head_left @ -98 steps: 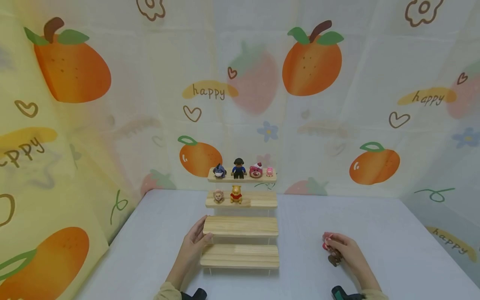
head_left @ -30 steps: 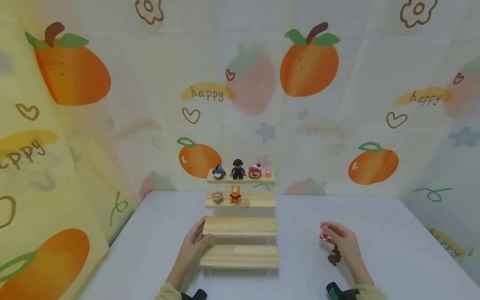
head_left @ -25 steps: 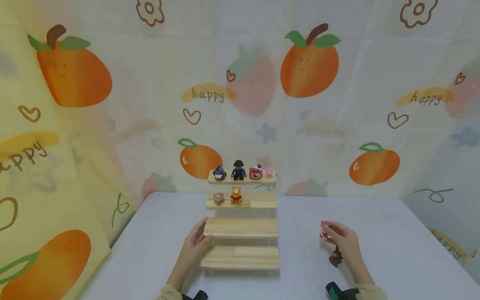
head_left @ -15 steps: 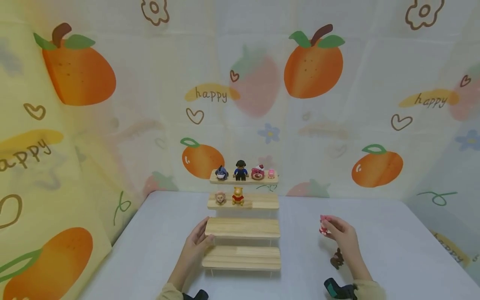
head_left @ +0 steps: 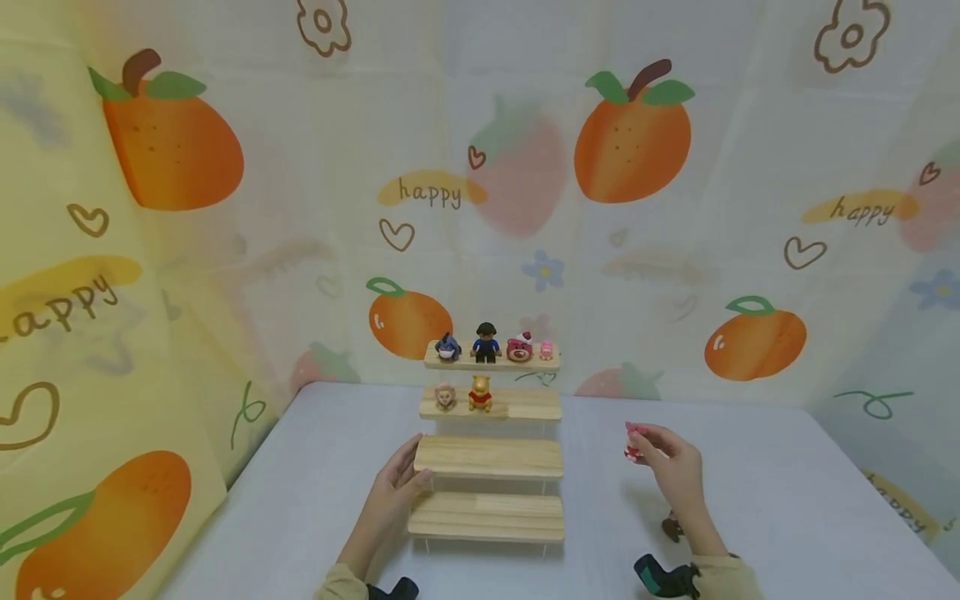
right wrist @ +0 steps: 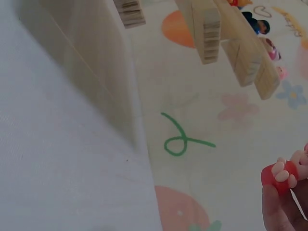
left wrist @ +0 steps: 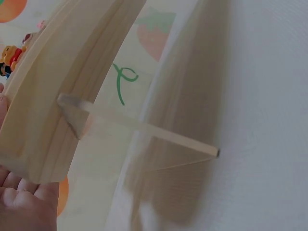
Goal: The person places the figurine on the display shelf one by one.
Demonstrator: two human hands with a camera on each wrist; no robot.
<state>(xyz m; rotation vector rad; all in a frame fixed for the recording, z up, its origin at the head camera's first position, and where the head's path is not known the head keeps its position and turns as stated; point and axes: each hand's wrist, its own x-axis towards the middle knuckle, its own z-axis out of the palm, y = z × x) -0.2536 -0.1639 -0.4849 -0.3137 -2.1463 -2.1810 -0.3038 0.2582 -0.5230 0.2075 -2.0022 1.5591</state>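
My right hand [head_left: 673, 467] pinches a small pink and red toy figurine [head_left: 632, 442] between thumb and fingers, above the table to the right of the shelf. Its pink and red body also shows at the lower right of the right wrist view. A brown figurine [head_left: 671, 527] is on the table, partly hidden behind my right wrist. My left hand [head_left: 396, 487] holds the left end of the tiered wooden shelf [head_left: 487, 457], thumb in front and fingers behind the second step from the front. In the left wrist view this hand [left wrist: 26, 202] sits against the board's end.
On the top step stand a blue donkey figurine [head_left: 447, 347], a dark-haired figure [head_left: 486, 343], a pink-red bear [head_left: 519, 347] and a small pink figurine [head_left: 546, 350]. One step below are a beige figurine [head_left: 445, 397] and a yellow bear [head_left: 480, 394]. A fruit-patterned cloth [head_left: 637, 292] hangs behind.
My right hand has lifted the pink and red figurine from beside the brown one and moved it up and leftward. My left hand keeps its hold on the shelf. The head view has shifted slightly.
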